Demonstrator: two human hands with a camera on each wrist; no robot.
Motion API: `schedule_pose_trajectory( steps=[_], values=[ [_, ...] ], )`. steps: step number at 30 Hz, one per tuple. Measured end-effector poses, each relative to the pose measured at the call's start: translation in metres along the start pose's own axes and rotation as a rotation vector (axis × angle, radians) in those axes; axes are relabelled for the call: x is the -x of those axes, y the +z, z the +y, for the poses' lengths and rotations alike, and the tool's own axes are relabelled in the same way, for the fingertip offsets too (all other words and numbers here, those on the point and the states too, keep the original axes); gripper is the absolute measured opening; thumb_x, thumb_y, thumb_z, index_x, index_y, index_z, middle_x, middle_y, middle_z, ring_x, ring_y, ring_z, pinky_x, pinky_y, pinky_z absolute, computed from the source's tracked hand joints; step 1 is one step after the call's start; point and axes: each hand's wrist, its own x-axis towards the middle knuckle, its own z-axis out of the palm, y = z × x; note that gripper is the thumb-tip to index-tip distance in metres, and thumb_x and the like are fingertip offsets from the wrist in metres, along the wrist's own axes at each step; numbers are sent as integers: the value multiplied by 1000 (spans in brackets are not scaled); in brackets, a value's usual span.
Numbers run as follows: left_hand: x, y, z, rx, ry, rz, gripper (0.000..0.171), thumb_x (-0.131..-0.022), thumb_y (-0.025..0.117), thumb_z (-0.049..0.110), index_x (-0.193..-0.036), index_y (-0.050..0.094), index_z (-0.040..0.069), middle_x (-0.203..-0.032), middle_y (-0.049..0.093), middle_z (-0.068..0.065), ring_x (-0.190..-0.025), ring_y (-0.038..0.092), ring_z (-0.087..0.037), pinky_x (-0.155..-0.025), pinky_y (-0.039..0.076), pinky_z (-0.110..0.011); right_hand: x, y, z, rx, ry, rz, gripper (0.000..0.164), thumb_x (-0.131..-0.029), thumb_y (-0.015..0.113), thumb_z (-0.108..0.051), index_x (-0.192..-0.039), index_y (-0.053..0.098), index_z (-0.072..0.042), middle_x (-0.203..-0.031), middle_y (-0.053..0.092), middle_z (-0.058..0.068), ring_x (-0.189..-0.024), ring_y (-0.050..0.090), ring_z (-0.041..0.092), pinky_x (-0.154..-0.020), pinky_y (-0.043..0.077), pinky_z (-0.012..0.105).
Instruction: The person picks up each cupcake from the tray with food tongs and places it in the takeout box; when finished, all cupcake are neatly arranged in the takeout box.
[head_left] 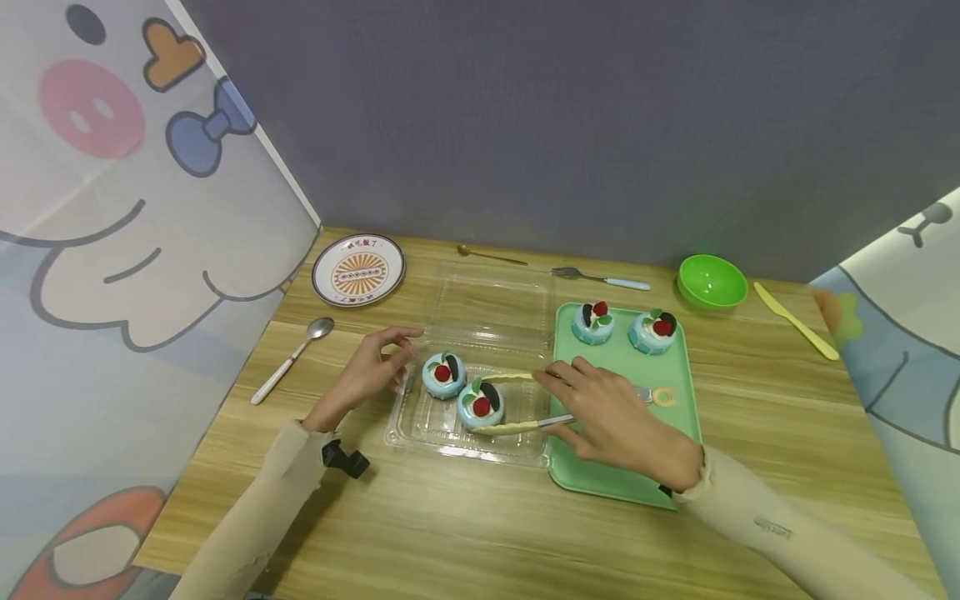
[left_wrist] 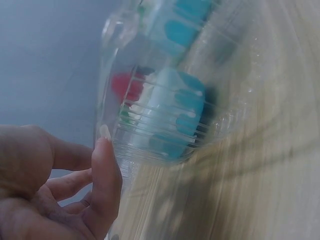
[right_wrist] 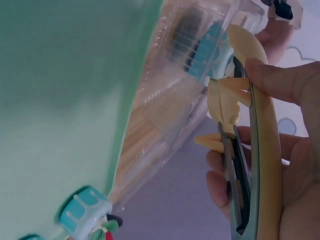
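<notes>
My right hand [head_left: 600,412] holds a pair of tongs [right_wrist: 267,150] with cream-coloured scalloped tips. In the head view the tips lie on both sides of a blue toy cupcake [head_left: 481,405] topped with a berry, leaf and dark biscuit. That cupcake is in a clear plastic box [head_left: 517,450], beside a second cupcake [head_left: 443,375]. At the box's left edge, my left hand [head_left: 372,367] has its fingers loosely bent. The left wrist view shows a fingertip touching the clear wall. Two more cupcakes [head_left: 592,323] stand on the green tray [head_left: 622,487] at the right.
The box's open lid [head_left: 491,304] lies behind it. Around the table are a patterned plate [head_left: 358,269], a spoon [head_left: 292,360], a small golden spoon [head_left: 491,255], a fork [head_left: 600,279], a green bowl [head_left: 711,282] and a yellow knife [head_left: 795,320]. A grey wall [head_left: 525,125] borders the back.
</notes>
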Motion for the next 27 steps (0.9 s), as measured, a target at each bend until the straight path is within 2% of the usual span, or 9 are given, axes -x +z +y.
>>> schedule_pose_trajectory(
  steps=[9,17,27],
  values=[
    [-2,1,-1,40,-4,-8,37,-101,53,10,-137,52,4,-113,51,-26,-57,58,-12,-48,60,-39,-10,11,-4,-10,-32,-52,66,-82,77,-46,-135,58,-12,-123,62,0,-102,60,18,-70,59,29],
    [-1,1,0,39,-6,-5,36,-101,53,10,-137,53,5,-113,52,-26,-57,58,-13,-48,60,-37,-17,15,-9,-16,-56,-67,66,-80,79,-44,-134,58,-12,-121,61,0,-106,61,19,-70,60,30],
    [-1,-1,-2,9,-3,6,35,-101,53,11,-136,54,6,-112,53,-24,-57,58,-14,-48,59,-39,-20,6,-7,23,-48,-84,71,-77,81,-47,-133,58,-11,-122,61,2,-105,61,20,-70,60,30]
  ],
)
